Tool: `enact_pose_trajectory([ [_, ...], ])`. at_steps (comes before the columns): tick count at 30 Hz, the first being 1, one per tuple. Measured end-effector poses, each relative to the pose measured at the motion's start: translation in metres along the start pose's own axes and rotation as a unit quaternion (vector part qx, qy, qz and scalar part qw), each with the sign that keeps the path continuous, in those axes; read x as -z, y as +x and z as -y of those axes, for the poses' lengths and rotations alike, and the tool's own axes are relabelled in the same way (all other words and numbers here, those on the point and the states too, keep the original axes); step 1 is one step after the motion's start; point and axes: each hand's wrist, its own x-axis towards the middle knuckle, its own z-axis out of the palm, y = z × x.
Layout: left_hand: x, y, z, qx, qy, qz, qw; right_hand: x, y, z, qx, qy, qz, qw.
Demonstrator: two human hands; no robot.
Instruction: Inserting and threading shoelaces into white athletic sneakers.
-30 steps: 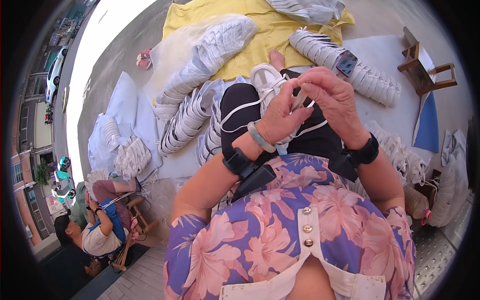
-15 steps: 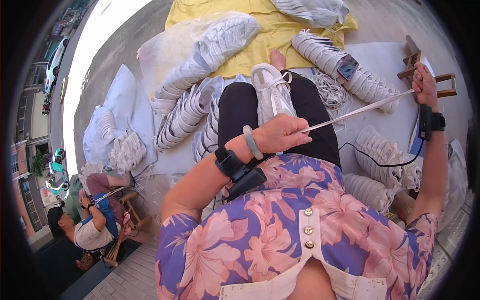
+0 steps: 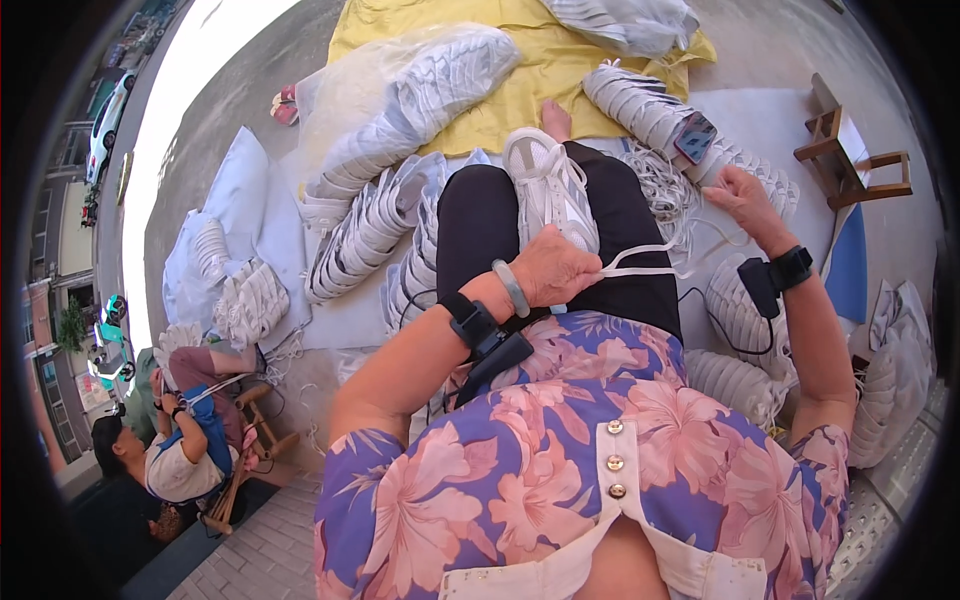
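A white and grey sneaker (image 3: 550, 190) rests between my thighs, toe pointing away from me, its sole side toward my lap. My left hand (image 3: 555, 268) lies at the sneaker's heel end, fingers closed on a white shoelace (image 3: 640, 271). From there the lace runs slack to the right in loose curves over my dark trousers. My right hand (image 3: 748, 207) is raised over the right side, fingers curled and tips together, with the lace looping just beneath it. Its grip on the lace is partly hidden.
Long stacked rows of white shoe uppers (image 3: 370, 230) lie left, some under clear plastic. More uppers (image 3: 645, 110) with a phone (image 3: 694, 137) on them lie right, beside a heap of laces (image 3: 655, 190). A wooden stool (image 3: 850, 160) stands far right. Another person (image 3: 190, 460) sits lower left.
My right hand has come inward and down toward my lap, its wrist device turning with it. The lace, stretched taut before, now hangs slack. My left hand has shifted slightly left.
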Motion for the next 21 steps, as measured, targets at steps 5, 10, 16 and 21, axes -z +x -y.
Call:
enact_pose_trajectory([
  [5,-0.002,0.004,0.006,-0.004,0.066,0.053,0.996,-0.129,0.023,0.067,0.080,0.011,0.037,0.996],
  [10,-0.013,0.001,0.020,-0.066,0.066,-0.016,0.995,-0.151,0.029,0.102,0.086,-0.091,0.084,0.989],
  [16,-0.008,0.011,0.033,-0.059,0.076,-0.028,0.995,-0.170,0.055,0.078,0.000,-0.096,0.123,0.988],
  [21,-0.003,0.014,0.042,-0.009,0.012,-0.030,0.999,-0.179,0.062,0.046,0.051,-0.006,0.111,0.992],
])
